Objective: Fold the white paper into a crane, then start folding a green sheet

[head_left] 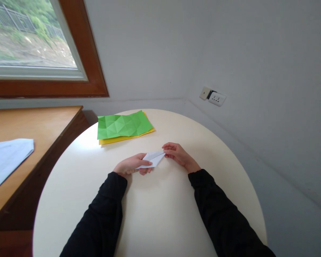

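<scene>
A small piece of folded white paper (155, 159), pointed at its right end, is held between my two hands over the middle of the table. My left hand (135, 164) grips its left part, thumb on top and fingers underneath. At the pointed right tip, the fingers of my right hand (178, 154) pinch the paper. Beyond my hands lies a creased green sheet of paper (124, 125), on top of a yellow sheet (109, 141) that shows along its front and right edges.
The round white table (160, 221) stands against the walls in the corner. To the left is a wooden desk (50, 119) with a pale blue-white folded item (9, 157) on it. A wood-framed window (96, 71) and a wall socket (217, 98) are behind.
</scene>
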{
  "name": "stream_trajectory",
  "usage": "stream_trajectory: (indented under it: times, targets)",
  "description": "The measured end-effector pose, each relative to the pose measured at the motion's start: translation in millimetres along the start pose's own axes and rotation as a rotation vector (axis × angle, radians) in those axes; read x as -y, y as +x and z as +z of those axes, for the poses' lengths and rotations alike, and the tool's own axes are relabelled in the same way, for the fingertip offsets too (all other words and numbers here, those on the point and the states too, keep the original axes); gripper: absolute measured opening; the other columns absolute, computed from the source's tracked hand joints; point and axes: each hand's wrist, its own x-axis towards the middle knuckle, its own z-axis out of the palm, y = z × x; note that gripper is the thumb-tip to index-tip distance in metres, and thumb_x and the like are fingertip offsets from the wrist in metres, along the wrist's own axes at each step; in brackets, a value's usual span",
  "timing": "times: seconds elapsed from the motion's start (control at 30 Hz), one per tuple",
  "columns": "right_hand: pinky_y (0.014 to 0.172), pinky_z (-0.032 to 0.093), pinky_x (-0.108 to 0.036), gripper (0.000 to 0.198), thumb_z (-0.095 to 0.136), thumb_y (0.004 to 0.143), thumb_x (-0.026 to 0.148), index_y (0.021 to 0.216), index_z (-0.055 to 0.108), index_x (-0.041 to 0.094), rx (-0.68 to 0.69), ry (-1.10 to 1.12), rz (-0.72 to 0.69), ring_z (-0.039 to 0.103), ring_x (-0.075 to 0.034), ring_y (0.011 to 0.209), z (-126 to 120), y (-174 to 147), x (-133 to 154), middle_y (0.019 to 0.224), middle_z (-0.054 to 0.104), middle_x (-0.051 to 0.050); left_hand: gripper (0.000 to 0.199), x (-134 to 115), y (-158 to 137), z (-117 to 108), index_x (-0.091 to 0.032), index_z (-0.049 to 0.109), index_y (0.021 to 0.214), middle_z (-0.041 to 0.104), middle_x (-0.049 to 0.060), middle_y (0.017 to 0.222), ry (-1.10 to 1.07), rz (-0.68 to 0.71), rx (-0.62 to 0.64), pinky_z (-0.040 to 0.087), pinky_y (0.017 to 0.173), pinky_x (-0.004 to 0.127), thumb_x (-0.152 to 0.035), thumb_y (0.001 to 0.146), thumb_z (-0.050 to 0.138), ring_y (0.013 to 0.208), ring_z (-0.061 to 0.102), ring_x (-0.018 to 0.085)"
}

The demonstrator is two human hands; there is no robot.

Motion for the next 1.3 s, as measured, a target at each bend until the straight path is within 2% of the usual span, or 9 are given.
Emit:
stream_trajectory:
  times: [0.4, 0.5, 0.57, 0.67, 0.77, 0.9, 1.07, 1.17, 1.3]
  targets:
    - [0.060, 0.044, -0.023, 0.026, 0.079, 0.055, 0.023, 0.078, 0.069, 0.019, -0.092, 0.014, -0.020, 0.056, -0.009, 0.061, 0.8, 1.6, -0.8, 0.064, 0.061, 0.003, 0.026, 1.7, 2.5, -0.5, -0.013, 0.053, 0.077, 0.059, -0.001, 0.057, -0.039, 0.026, 0.006, 0.028, 0.040, 0.019, -0.031, 0.066, 0.069, 0.038, 0.036, 0.003]
    - [0.062, 0.046, -0.023, 0.024, 0.078, 0.056, 0.024, 0.078, 0.069, 0.019, -0.128, 0.048, -0.023, 0.057, -0.010, 0.065, 2.7, 1.1, -0.4, 0.069, 0.063, 0.001, 0.025, 1.2, 2.2, 0.4, -0.014, 0.051, 0.077, 0.058, -0.001, 0.057, -0.053, 0.026, -0.008, 0.028, 0.041, 0.019, -0.030, 0.067, 0.068, 0.038, 0.035, 0.003]
    - [0.066, 0.048, -0.024, 0.028, 0.077, 0.060, 0.026, 0.086, 0.069, 0.020, -0.127, 0.078, -0.033, 0.059, -0.012, 0.073, 5.6, -1.1, 1.3, 0.078, 0.065, -0.001, 0.025, 0.9, 2.3, 0.8, -0.014, 0.050, 0.077, 0.058, -0.001, 0.057, -0.066, 0.025, -0.012, 0.028, 0.041, 0.019, -0.029, 0.067, 0.068, 0.038, 0.035, 0.003]
    - [0.077, 0.050, -0.029, 0.050, 0.076, 0.063, 0.025, 0.110, 0.061, 0.026, -0.022, 0.105, -0.048, 0.062, -0.015, 0.085, 10.9, -6.9, 3.8, 0.094, 0.067, -0.003, 0.028, 0.8, 2.7, 0.6, -0.014, 0.051, 0.083, 0.058, -0.001, 0.059, -0.072, 0.033, -0.014, 0.028, 0.042, 0.019, -0.030, 0.068, 0.068, 0.038, 0.034, 0.003]
    - [0.079, 0.050, -0.031, 0.065, 0.077, 0.062, 0.022, 0.122, 0.051, 0.029, 0.055, 0.080, -0.047, 0.063, -0.015, 0.086, 15.6, -12.3, 3.9, 0.102, 0.066, -0.004, 0.031, 1.3, 2.9, -0.2, -0.013, 0.053, 0.087, 0.060, 0.000, 0.061, -0.049, 0.054, -0.017, 0.029, 0.042, 0.020, -0.032, 0.069, 0.069, 0.039, 0.035, 0.003]
    - [0.079, 0.052, -0.034, 0.057, 0.074, 0.065, 0.024, 0.118, 0.055, 0.024, 0.048, -0.003, -0.047, 0.064, -0.015, 0.080, 20.0, -14.0, 0.6, 0.091, 0.068, -0.002, 0.036, 1.8, 2.1, -0.8, -0.010, 0.057, 0.089, 0.062, 0.003, 0.066, -0.016, 0.078, -0.020, 0.034, 0.043, 0.020, -0.037, 0.069, 0.070, 0.041, 0.042, 0.004]
    - [0.074, 0.052, -0.030, 0.034, 0.071, 0.065, 0.026, 0.099, 0.066, 0.019, -0.027, -0.102, -0.086, 0.063, -0.014, 0.073, 23.0, -12.5, -3.1, 0.082, 0.069, -0.001, 0.041, 2.3, 1.2, 0.6, -0.007, 0.063, 0.090, 0.067, 0.010, 0.074, -0.101, 0.058, -0.049, 0.043, 0.047, 0.021, -0.045, 0.077, 0.064, 0.045, 0.052, 0.007]
    - [0.074, 0.051, -0.029, 0.032, 0.071, 0.064, 0.025, 0.095, 0.068, 0.018, -0.039, -0.105, -0.066, 0.063, -0.013, 0.070, 24.0, -14.9, -2.5, 0.078, 0.069, 0.000, 0.037, 3.6, 0.9, 2.6, -0.004, 0.065, 0.091, 0.070, 0.014, 0.080, -0.171, 0.032, -0.092, 0.050, 0.055, 0.024, -0.040, 0.081, 0.061, 0.050, 0.058, 0.010]
    - [0.077, 0.050, -0.029, 0.039, 0.074, 0.060, 0.021, 0.098, 0.067, 0.018, 0.026, -0.109, -0.027, 0.063, -0.014, 0.073, 25.2, -22.5, -0.4, 0.081, 0.070, -0.001, 0.029, 4.1, -3.8, 8.0, -0.003, 0.066, 0.091, 0.071, 0.018, 0.084, -0.210, 0.014, -0.161, 0.054, 0.063, 0.026, -0.029, 0.085, 0.057, 0.057, 0.065, 0.014]
